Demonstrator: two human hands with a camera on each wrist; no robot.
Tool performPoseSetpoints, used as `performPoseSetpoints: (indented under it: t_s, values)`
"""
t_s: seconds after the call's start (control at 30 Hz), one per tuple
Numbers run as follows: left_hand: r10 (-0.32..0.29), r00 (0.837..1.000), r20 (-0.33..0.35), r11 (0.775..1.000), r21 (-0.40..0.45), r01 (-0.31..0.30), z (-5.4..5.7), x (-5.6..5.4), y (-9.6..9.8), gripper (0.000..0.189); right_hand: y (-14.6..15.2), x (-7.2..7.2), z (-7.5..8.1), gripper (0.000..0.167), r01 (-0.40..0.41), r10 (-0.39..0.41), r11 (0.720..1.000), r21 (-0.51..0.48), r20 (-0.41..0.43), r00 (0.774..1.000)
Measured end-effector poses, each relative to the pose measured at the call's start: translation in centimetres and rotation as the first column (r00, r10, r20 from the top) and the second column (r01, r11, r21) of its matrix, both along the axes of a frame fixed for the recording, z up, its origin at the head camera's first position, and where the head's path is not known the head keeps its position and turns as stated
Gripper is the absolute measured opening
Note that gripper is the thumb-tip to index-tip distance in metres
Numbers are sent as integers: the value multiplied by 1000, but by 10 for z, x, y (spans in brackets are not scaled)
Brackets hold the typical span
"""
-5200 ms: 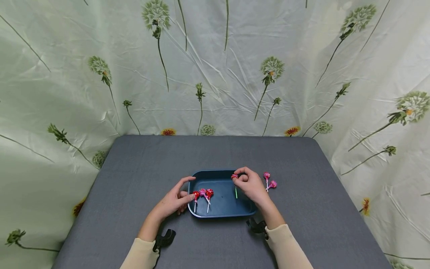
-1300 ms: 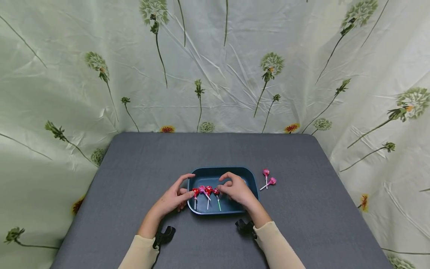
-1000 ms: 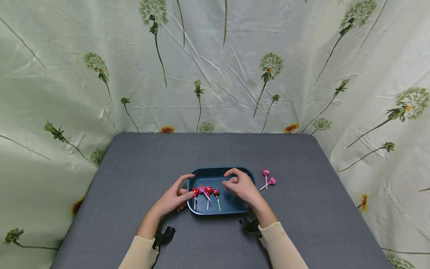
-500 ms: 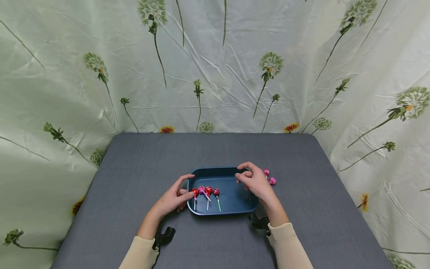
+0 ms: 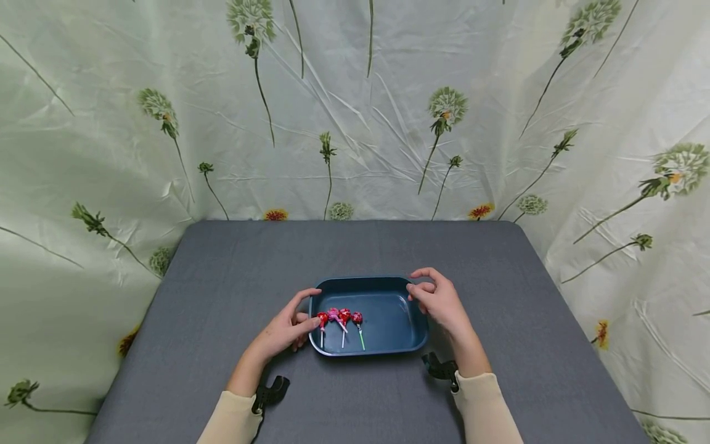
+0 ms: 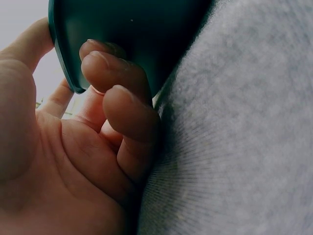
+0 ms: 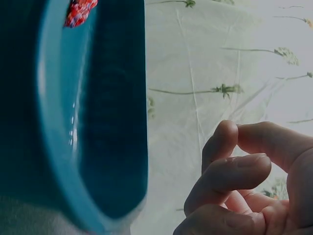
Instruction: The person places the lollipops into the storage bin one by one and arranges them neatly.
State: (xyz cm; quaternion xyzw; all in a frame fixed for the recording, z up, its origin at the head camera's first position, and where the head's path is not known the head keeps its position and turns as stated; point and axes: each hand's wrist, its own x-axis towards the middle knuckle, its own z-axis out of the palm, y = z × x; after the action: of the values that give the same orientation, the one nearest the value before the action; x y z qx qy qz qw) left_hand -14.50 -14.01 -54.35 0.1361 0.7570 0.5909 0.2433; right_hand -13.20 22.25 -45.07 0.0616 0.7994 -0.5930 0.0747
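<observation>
A dark blue tray [image 5: 388,336] lies on the table, with several wrapped lollipops at its left side. Among them are a red lollipop [image 5: 323,318], a pink lollipop [image 5: 333,313] and a dark red lollipop [image 5: 357,317] with a green stick. My left hand [image 5: 284,327] grips the tray's left edge, thumb over the rim near the red lollipop, several fingers curled against the outer wall. Over the tray's back right corner hovers my right hand [image 5: 440,302], fingers loosely bent and holding nothing. It hides the two pink lollipops lying right of the tray.
The grey cloth-covered table [image 5: 249,259] spreads around the tray. A pale curtain [image 5: 383,123] printed with dandelions hangs behind it and at both sides. Black straps [image 5: 272,393] with wrist cameras sit on both wrists.
The right hand set the green-stick lollipop down beside the others, let go, and moved right, out toward the tray's right edge. The left hand stays at the left rim.
</observation>
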Motion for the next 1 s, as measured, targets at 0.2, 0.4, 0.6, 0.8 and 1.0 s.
performPoseSetpoints:
  t_s: [0.2, 0.4, 0.6, 0.8, 1.0]
  values:
    - [-8, 1000, -1, 1000, 5, 8, 1, 1, 0, 64, 14, 2, 0, 38, 51, -51, 999, 1, -5, 999]
    - [-4, 1000, 13, 1000, 8, 4, 2, 0, 0, 64, 26, 4, 2, 37, 87, -87, 996, -2, 34, 996]
    - [6, 1000, 17, 1000, -1, -6, 1, -1, 1, 64, 37, 5, 1, 40, 104, -104, 994, -17, 45, 994]
    - [12, 1000, 10, 1000, -7, -12, -1, -1, 2, 64, 48, 3, -6, 42, 132, -131, 991, -6, 50, 990]
    - [9, 1000, 7, 1000, -3, -9, -1, -1, 1, 64, 57, 2, -12, 44, 168, -171, 985, 45, 63, 983]
